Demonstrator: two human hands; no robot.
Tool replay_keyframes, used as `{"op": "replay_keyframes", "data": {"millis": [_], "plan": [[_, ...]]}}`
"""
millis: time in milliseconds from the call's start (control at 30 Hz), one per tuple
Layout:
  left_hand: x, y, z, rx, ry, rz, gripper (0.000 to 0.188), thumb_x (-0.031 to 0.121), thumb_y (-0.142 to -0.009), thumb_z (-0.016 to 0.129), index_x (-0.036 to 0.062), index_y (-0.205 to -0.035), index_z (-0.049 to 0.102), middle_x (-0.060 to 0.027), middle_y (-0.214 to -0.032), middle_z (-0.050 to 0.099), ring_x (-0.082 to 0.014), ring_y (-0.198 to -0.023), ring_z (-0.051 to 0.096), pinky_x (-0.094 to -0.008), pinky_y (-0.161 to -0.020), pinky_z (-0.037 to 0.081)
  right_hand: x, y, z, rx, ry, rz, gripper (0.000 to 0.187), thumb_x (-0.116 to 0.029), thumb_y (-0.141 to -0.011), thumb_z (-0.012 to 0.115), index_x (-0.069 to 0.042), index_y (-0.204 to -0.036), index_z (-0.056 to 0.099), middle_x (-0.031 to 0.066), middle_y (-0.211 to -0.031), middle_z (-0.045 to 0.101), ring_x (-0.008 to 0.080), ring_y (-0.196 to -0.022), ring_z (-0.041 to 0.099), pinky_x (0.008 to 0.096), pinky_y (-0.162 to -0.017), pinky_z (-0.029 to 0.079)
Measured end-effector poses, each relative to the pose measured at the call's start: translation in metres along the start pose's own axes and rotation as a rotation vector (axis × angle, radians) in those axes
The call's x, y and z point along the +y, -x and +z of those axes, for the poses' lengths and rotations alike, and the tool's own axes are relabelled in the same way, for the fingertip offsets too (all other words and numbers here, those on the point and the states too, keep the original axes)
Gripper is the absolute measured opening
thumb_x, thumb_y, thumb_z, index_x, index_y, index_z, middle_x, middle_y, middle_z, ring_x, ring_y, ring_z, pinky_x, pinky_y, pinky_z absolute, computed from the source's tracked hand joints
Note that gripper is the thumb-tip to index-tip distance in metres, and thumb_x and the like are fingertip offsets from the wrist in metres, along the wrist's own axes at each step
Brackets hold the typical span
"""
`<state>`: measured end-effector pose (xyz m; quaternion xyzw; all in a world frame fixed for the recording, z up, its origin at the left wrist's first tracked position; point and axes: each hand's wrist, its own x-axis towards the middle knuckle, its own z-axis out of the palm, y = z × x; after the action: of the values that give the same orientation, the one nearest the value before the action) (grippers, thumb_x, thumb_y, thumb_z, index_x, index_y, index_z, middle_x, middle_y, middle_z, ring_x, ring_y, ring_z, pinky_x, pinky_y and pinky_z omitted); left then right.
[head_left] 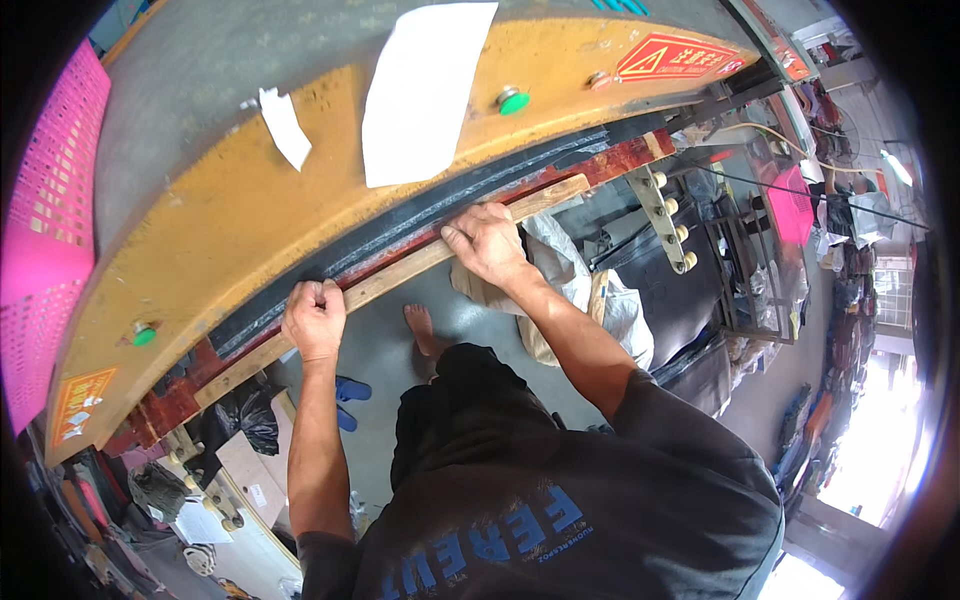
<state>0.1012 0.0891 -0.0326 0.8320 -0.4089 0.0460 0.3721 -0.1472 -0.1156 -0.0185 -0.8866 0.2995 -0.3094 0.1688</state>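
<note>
the dark strip (390, 232) lies lengthwise in the long slot below the yellow machine front (250, 210), running from the near left to the far right, with a wooden bar (400, 268) along its near side. going by looks, the strip should be thin and fairly bendy, light for its length and perhaps a bit slick, more likely to crease or skew than to break; the best hold is its near edge, at two places set well apart so that it doesn't sag or twist. the bar looks stiff and solid (worn wood, so perhaps a splinter or two), and its top edge gives the fingers something to curl over. the left hand (317, 318) sits at the bar toward the left, its fingers bunched and nearly closed, thumb close to the forefinger. the right hand (487, 243) lies farther right, half curled over the bar, knuckles up, with its thumb pointing left. both hands touch the bar, but their fingertips are hidden, so i cannot tell whether either one pinches the strip.
</note>
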Motion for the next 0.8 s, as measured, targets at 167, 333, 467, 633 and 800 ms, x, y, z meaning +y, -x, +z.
{"op": "replay_keyframes", "data": {"millis": [167,333,467,633,800], "plan": [[0.021,0.033,-0.022,-0.073,0.084,-0.050,0.031,0.021,-0.091,0.074,0.0060,-0.070,0.058,-0.0112,-0.074,0.063,-0.0355,-0.071,0.064,-0.0479,-0.067,0.051,-0.018,0.025,-0.027,-0.097,0.006,0.069,0.022,-0.026,-0.098,0.073,-0.006,-0.095,0.080,0.0116,-0.094,0.075,0.0363,-0.091,0.067,0.0462,-0.092,0.049],[0.070,0.081,-0.045,-0.197,0.204,-0.019,0.025,0.020,-0.093,0.074,0.0056,-0.075,0.064,-0.0113,-0.073,0.061,-0.0344,-0.066,0.064,-0.0454,-0.062,0.052,-0.055,0.035,-0.066,-0.190,-0.209,0.236,0.052,-0.031,-0.095,0.080,0.001,-0.135,0.070,0.0238,-0.127,0.071,0.0389,-0.115,0.071,0.0446,-0.097,0.059],[0.103,0.077,-0.017,-0.292,0.327,0.274,0.024,0.014,-0.091,0.074,0.0040,-0.073,0.061,-0.0133,-0.073,0.062,-0.0362,-0.063,0.062,-0.0457,-0.059,0.049,-0.089,-0.007,-0.028,-0.214,-0.038,0.227,0.082,-0.049,-0.084,0.086,-0.010,-0.151,0.060,0.0320,-0.154,0.051,0.0505,-0.141,0.050,0.0525,-0.117,0.045],[0.109,0.119,0.007,-0.221,0.503,0.423,0.024,0.011,-0.079,0.076,0.0058,-0.065,0.057,-0.0106,-0.065,0.059,-0.0346,-0.057,0.060,-0.0472,-0.054,0.049,-0.122,0.027,-0.004,-0.405,0.308,0.161,0.087,-0.042,-0.075,0.084,-0.014,-0.154,0.059,0.0289,-0.159,0.046,0.0543,-0.138,0.047,0.0551,-0.116,0.044],[0.109,0.182,-0.001,-0.287,0.432,0.397,0.026,0.013,-0.080,0.074,0.0090,-0.063,0.055,-0.0085,-0.065,0.059,-0.0326,-0.059,0.063,-0.0446,-0.054,0.052,-0.071,0.061,-0.068,-0.241,-0.720,0.390,0.077,-0.018,-0.071,0.086,-0.007,-0.145,0.069,0.0198,-0.152,0.058,0.0241,-0.136,0.060,0.0367,-0.108,0.053]]}}
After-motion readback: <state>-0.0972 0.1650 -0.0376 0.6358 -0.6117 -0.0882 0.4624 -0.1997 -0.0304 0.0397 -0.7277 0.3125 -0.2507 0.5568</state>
